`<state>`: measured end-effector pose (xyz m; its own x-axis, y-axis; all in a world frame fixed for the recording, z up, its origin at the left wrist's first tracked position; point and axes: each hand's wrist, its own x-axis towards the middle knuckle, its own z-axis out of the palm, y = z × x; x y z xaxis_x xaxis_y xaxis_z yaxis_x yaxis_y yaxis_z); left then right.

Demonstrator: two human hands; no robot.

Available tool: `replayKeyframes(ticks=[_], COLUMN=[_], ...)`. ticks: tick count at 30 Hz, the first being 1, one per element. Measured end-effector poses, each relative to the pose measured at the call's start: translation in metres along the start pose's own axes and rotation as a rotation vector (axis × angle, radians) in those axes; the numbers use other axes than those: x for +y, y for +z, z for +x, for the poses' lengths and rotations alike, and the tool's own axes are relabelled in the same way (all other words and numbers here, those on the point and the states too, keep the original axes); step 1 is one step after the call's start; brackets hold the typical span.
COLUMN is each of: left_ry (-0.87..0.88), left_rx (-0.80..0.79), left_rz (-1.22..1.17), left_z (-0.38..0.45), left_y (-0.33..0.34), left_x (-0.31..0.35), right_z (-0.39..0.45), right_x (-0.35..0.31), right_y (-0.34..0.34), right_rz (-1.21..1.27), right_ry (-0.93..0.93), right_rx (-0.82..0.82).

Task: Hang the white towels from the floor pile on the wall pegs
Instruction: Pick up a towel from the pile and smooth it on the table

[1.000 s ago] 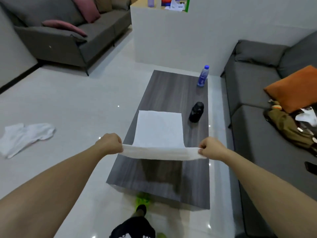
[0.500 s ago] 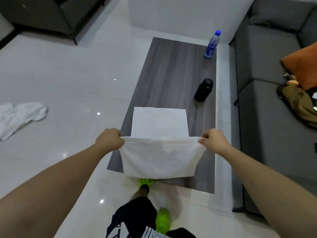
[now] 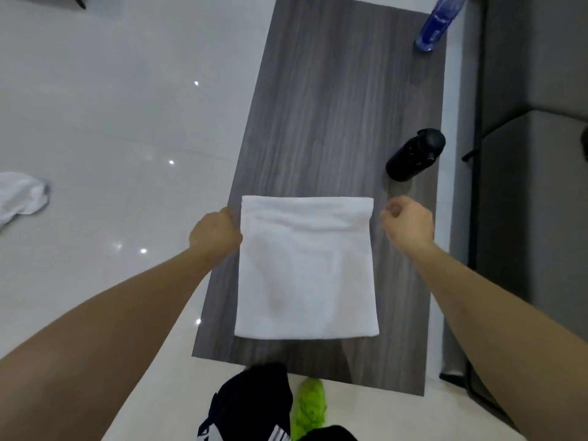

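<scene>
Folded white towel (image 3: 307, 268) lay flat on the near end of the grey wood table (image 3: 343, 100). Left hand (image 3: 214, 232) touched the towel's left edge, fingers curled; whether it pinched the cloth could not be told. Right hand (image 3: 409, 226) sat just right of the towel, loosely curled, holding nothing. Black bottle (image 3: 415, 154) stood beyond the towel; blue bottle (image 3: 437, 22) farther off. Crumpled white cloth (image 3: 20, 197) lay on the floor (image 3: 111, 106), well left of the towel.
</scene>
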<state>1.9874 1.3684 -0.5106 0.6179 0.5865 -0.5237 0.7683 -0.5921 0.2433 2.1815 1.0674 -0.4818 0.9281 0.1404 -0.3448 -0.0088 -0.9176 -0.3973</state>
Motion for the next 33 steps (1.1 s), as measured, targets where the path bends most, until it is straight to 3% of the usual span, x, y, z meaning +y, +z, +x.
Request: replayKeyframes(ticks=[6, 11, 15, 19, 21, 23, 28, 33], left_ry=[0.011, 0.256, 0.460, 0.492, 0.497, 0.480, 0.324, 0.379], left_rx=[-0.253, -0.330, -0.312, -0.037, 0.057, 0.050, 0.014, 0.236], left_rz=[0.016, 0.112, 0.315, 0.333, 0.325, 0.304, 0.176, 0.043], left_z=[-0.024, -0.071, -0.113, -0.134, -0.139, -0.152, -0.202, -0.254], left_y=[0.087, 0.158, 0.210, 0.252, 0.262, 0.262, 0.215, 0.106], left_x=[-0.023, -0.038, -0.046, -0.055, -0.059, -0.058, -0.035, -0.007], right_z=[-0.065, -0.132, -0.165, -0.172, -0.174, -0.184, -0.225, -0.248], right_x=[0.048, 0.086, 0.115, 0.147, 0.155, 0.154, 0.139, 0.080], right_y=[0.088, 0.159, 0.197, 0.226, 0.232, 0.227, 0.167, 0.062], right_rz=[-0.078, -0.351, -0.456, -0.402, -0.322, -0.253, -0.124, -0.190], right_ry=[0.075, -0.222, -0.516, -0.679, -0.710, -0.654, -0.457, -0.599], right_rx=[-0.328, -0.544, -0.476, -0.213, -0.119, -0.146, -0.237, -0.085])
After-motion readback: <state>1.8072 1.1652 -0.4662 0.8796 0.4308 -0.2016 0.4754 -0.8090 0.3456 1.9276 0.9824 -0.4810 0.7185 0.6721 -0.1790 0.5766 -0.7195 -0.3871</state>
